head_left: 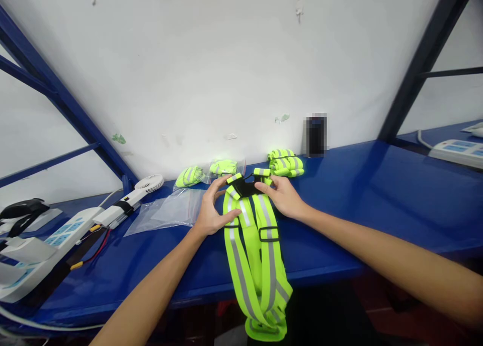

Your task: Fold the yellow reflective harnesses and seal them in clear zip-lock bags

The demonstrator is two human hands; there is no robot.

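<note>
A fluorescent yellow reflective vest (247,255), made of straps with silver stripes and black buckles, lies partly on the table. Its lower loops hang over the front edge. My left hand (212,210) holds the vest's upper left side, its thumb across a strap and its fingertips at the top end. On the other side, my right hand (284,196) grips the upper right corner, thumb pressing on the black piece (246,187) between the straps. What the fingers do behind the straps is hidden.
Behind lie a folded vest (285,162) and two bagged ones, a left bundle (189,177) and a middle bundle (223,167). Left of my hands are a clear plastic bag (169,208), a white handheld fan (149,183) and a power strip (56,245). A pixelated dark object (316,136) stands by the wall.
</note>
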